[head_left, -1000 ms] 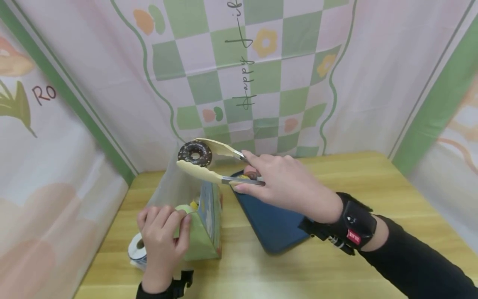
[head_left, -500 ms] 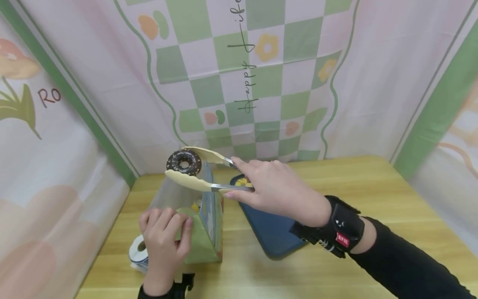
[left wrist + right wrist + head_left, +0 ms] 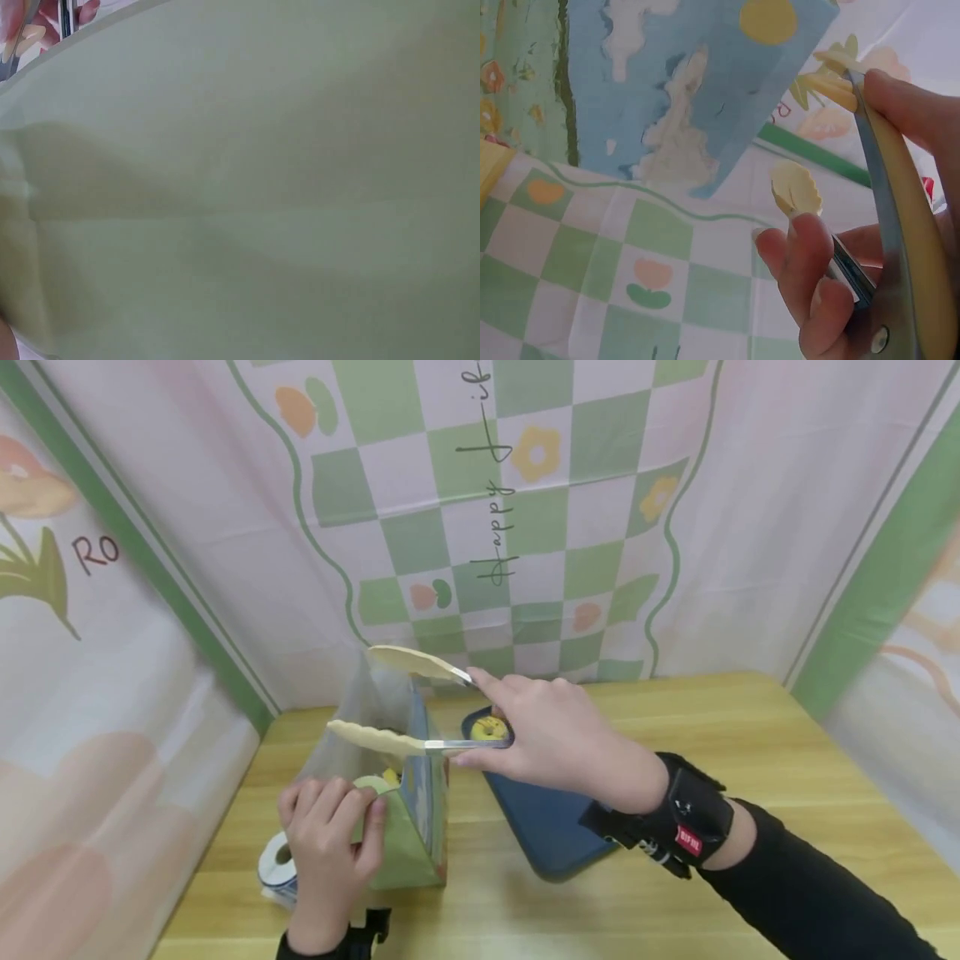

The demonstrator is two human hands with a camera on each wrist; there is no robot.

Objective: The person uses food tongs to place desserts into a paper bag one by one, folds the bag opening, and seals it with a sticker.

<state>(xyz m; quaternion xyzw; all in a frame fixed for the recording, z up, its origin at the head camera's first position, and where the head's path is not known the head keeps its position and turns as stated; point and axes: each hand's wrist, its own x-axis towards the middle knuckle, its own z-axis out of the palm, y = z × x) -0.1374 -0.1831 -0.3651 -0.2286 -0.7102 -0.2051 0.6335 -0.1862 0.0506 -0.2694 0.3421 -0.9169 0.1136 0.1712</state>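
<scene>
My right hand (image 3: 558, 727) grips a pair of tongs (image 3: 378, 739) with cream scalloped tips. The tong arms are spread wide over a paper bag (image 3: 397, 847), with nothing between them. At the bag's near rim, my left hand (image 3: 330, 835) pinches the green edge between thumb and fingers. A small yellow thing (image 3: 391, 776) shows inside the bag, and the rest of its inside is largely hidden. In the left wrist view the bag's green wall (image 3: 247, 180) fills nearly everything. The right wrist view shows the tongs (image 3: 900, 225) beside the bag's blue printed side (image 3: 727, 82).
Right of the bag, a dark blue tray (image 3: 547, 835) lies on the wooden table (image 3: 675, 718) with a yellow doughnut (image 3: 489, 728) at its far end. A roll of white labels or tape (image 3: 277, 864) stands left of the bag. A patterned curtain (image 3: 525, 527) hangs behind the table.
The tongs moved left over the bag holding a chocolate doughnut, then spread apart. The doughnut has left them and dropped toward the bag. My left hand kept its place on the rim.
</scene>
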